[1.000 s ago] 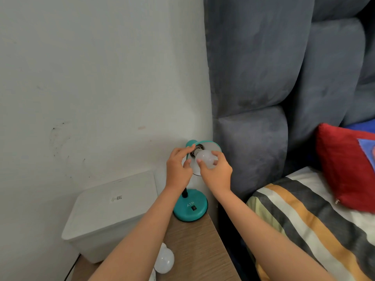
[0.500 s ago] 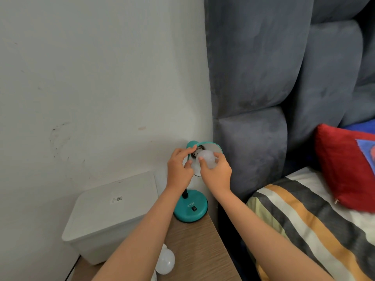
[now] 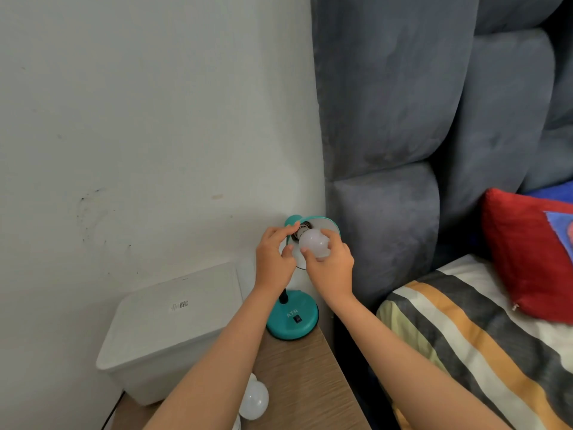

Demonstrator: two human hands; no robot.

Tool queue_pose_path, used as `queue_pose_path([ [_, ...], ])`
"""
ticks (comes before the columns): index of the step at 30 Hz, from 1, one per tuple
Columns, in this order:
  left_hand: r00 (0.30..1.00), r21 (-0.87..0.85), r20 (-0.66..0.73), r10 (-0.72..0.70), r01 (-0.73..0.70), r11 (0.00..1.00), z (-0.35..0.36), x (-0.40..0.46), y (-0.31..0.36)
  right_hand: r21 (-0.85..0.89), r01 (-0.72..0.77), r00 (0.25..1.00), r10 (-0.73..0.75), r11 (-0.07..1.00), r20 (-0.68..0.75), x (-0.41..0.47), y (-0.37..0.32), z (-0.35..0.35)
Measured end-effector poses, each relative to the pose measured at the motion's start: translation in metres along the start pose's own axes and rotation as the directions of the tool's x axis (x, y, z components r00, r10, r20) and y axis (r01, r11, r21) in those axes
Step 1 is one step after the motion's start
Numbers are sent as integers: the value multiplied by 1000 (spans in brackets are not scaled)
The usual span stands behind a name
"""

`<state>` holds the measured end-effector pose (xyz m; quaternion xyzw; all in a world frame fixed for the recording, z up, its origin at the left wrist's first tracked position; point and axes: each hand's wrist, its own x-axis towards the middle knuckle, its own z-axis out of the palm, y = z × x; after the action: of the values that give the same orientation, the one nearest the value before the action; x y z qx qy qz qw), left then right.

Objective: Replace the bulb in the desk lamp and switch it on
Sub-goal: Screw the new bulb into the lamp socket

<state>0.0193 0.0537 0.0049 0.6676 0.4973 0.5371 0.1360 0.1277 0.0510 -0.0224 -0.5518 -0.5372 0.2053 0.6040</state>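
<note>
Right hand (image 3: 330,268) curled around the white bulb (image 3: 313,242), thumb and fingertips pinching its globe, base aimed into the socket at the mouth of the teal shade (image 3: 324,223); left hand (image 3: 274,259) pinched on the shade's neck and near rim, forefinger laid along the top, thumb beneath, steadying the head of the desk lamp (image 3: 293,319). Cannot tell whether the threads have caught or merely touch the socket. Outward from there: black stem dropping behind the left wrist to the round teal base at the back edge of the wooden bedside table (image 3: 304,377), a second white bulb (image 3: 253,404) lying near the front beside the left forearm, a white lidded box (image 3: 173,324) to the left, grey padded headboard (image 3: 403,119) close to the right, striped bedding (image 3: 465,330) and a red cushion (image 3: 527,256) beyond. Likely trouble: cross-threading from a tilted entry; the slick globe slipping from so light a pinch and dropping onto the tabletop; the shade swivelling if the left pinch slackens; the loose spare rolling off if nudged by the forearm. Legible writing: "ATN" in white on the base, just above the black rocker switch (image 3: 297,319); a small printed code label on the box lid, too fine to read
</note>
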Motion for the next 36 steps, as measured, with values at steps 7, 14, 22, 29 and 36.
queue_pose_path([
  [7,1000,5,6,-4,4,1000,2,1,0,-24,75,996,-74,997,40,4,-2,-2],
  [14,1000,17,10,18,-19,1000,0,2,4,-12,-26,999,26,1000,19,11,-3,-4],
  [22,1000,23,8,2,-2,1000,-1,0,0,-82,-29,997,35,996,71,11,-3,-7],
  [29,1000,22,-4,5,-5,1000,1,0,0,-121,102,989,-87,987,123,6,-5,-11],
  [36,1000,20,-8,-5,5,1000,1,-1,1,-115,88,992,-77,989,98,7,-3,-9],
])
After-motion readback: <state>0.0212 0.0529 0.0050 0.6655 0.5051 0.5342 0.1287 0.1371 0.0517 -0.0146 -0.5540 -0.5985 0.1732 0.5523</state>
